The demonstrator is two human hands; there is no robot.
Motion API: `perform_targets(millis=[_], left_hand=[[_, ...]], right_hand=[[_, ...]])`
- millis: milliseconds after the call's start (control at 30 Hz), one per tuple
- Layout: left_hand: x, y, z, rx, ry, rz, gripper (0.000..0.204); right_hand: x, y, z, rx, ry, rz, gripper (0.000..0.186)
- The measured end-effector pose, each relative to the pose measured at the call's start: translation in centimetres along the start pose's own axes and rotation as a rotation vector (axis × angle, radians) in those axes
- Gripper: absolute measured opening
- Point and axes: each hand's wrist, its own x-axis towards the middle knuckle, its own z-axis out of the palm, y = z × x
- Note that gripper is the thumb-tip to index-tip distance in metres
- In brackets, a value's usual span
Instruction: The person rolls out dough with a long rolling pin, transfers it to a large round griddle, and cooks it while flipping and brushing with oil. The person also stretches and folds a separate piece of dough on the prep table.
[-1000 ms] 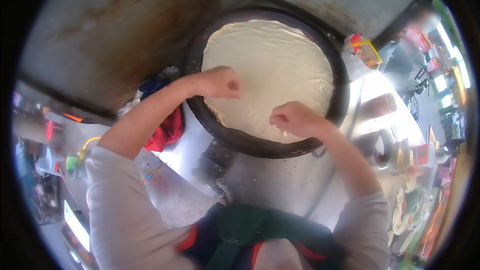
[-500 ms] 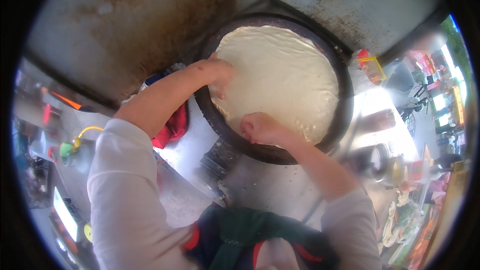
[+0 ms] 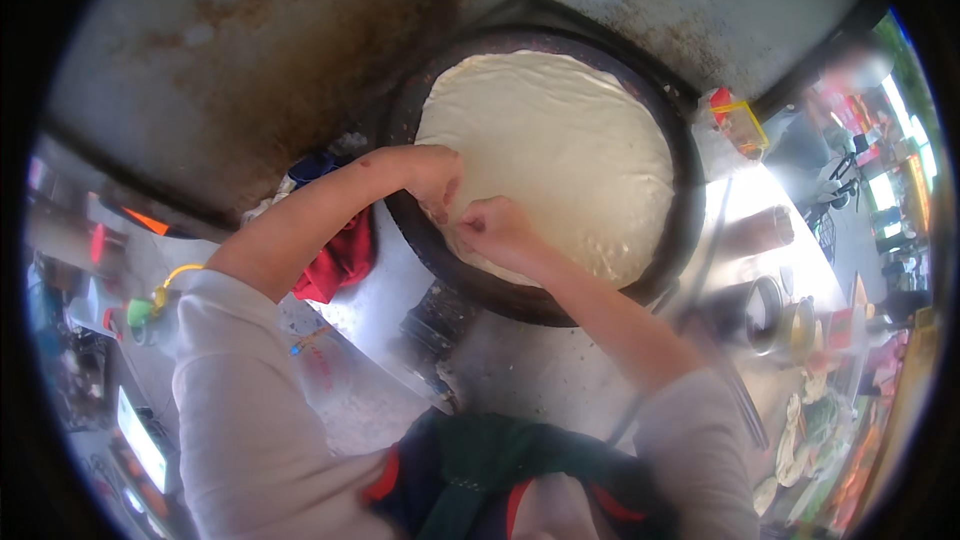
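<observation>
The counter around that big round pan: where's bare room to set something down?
On the grey counter between the pan and the dark green apron, bar some specks; a bright strip right of the pan looks bare too. Crowded: left, by the red cloth; farther right, by round containers.
</observation>
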Motion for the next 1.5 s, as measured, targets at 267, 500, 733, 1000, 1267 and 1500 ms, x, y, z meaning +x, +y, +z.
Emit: perform_targets(millis=[267, 500, 733, 1000, 1267, 1500], left_hand=[[2.3, -2.6, 2.8, 0.011, 0.039, -0.075, 0.025], [1.3, -1.9, 2.3, 0.066, 0.180, 0.030, 0.020], [0.1, -0.2, 1.2, 0.050, 0.198, -0.003, 0.032], [1.2, -1.2, 1.7, 0.051, 0.104, -0.025, 0.037], [1.5, -1.3, 2.9, 0.161, 0.103, -0.140, 0.043], [0.9, 0.3, 1.5, -0.169, 0.169, 0.063, 0.030]], right_hand=[[1.4, 0.1, 1.3, 0.041, -0.034, 0.160, 0.011], [2.3, 0.1, -0.4, -0.129, -0.175, 0.073, 0.015], [1.6, 1.0, -1.7, -0.202, -0.011, 0.008, 0.013], [0.8, -1.3, 0.3, -0.343, 0.093, 0.150, 0.029], [0.5, -1.1, -0.7, -0.196, 0.027, 0.063, 0.029], [-0.9, 0.2, -2.4, 0.198, -0.245, 0.372, 0.018]])
